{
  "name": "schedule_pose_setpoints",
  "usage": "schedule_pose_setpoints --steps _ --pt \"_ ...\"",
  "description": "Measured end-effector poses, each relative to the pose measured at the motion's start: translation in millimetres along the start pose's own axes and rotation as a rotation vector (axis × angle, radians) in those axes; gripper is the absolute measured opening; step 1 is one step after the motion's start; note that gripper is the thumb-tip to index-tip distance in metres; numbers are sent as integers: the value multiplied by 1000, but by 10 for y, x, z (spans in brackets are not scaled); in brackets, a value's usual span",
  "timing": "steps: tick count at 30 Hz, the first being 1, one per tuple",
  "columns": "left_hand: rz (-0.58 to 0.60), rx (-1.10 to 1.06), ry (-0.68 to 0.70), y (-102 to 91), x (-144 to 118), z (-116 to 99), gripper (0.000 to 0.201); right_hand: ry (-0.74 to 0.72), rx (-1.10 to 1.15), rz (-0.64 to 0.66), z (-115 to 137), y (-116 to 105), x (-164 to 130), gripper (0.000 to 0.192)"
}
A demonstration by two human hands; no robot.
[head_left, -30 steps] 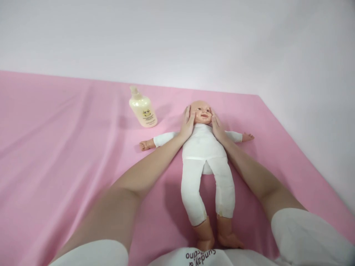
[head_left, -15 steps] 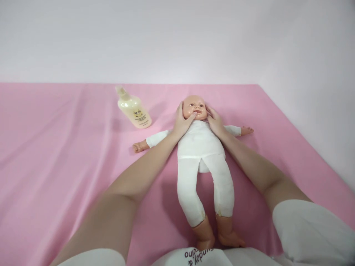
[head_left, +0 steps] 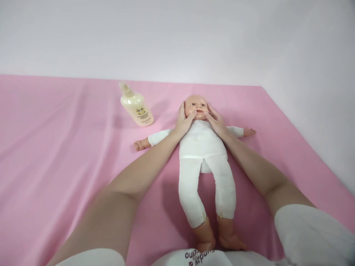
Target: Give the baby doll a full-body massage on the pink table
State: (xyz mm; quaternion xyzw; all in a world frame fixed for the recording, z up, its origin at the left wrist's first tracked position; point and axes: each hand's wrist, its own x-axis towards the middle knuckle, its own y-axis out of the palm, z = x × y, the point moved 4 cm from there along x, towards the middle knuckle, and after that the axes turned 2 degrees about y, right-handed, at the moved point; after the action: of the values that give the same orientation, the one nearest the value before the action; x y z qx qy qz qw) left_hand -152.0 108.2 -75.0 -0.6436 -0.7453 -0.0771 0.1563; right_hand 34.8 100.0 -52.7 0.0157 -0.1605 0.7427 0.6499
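A baby doll point(head_left: 203, 142) with a white cloth body lies on its back, its feet toward me and its arms spread to both sides. My left hand point(head_left: 184, 120) cups one side of the doll's head, the thumb resting on the cheek near the mouth. On the opposite side, my right hand point(head_left: 216, 120) cups the head too, its thumb at the cheek by the mouth corner. The head sits between both palms, and the fingers behind it are partly hidden.
A pale yellow pump bottle point(head_left: 138, 108) with a printed label stands on the pink sheet point(head_left: 69, 147), left of the doll's head. The sheet has folds on the left. Its far edge meets a white surface point(head_left: 166, 40).
My right thumb has moved inward onto the doll's cheek near the mouth. My left hand keeps its place on the head. The view has shifted slightly.
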Motion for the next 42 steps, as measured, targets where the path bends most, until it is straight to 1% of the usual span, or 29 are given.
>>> schedule_pose_setpoints --steps 3,6,8,13,15,18,21,24,27,29,33,37,40,42 --pt "13 2 -1 -2 -5 -32 93 -22 8 -25 6 -18 3 77" --pt "25 1 -10 -6 -6 -55 84 0 18 -21 -32 -26 21 69" --pt "12 -2 -15 -10 5 -51 78 30 43 -18 -73 -21 44 66" --pt "-56 -64 26 -6 50 18 69 38 98 11 -102 10 81 68" --pt "-76 -89 38 -6 59 53 67 37 109 16 -85 10 70 66" --pt "-124 -59 55 -31 51 78 65 33 122 -4 -54 -2 42 64" --pt "-163 -18 80 -62 25 51 62 4 120 -13 -27 1 32 72" --pt "-124 -6 83 -59 4 3 66 -23 105 3 -9 13 39 85" --pt "-45 19 80 -34 -1 -32 79 -41 76 20 1 12 41 90" --pt "-21 40 89 -25 3 -43 84 -46 49 1 0 -3 39 87" --pt "-20 65 103 -22 18 -35 82 -56 18 -41 -16 -29 40 78" --pt "-9 58 108 -20 25 -26 85 -27 34 -34 -65 -25 72 70" --pt "-5 43 109 -24 25 -23 83 -15 36 -21 -99 -18 99 63" --pt "-10 37 113 -28 24 -21 80 -12 44 -13 -111 -12 107 63"
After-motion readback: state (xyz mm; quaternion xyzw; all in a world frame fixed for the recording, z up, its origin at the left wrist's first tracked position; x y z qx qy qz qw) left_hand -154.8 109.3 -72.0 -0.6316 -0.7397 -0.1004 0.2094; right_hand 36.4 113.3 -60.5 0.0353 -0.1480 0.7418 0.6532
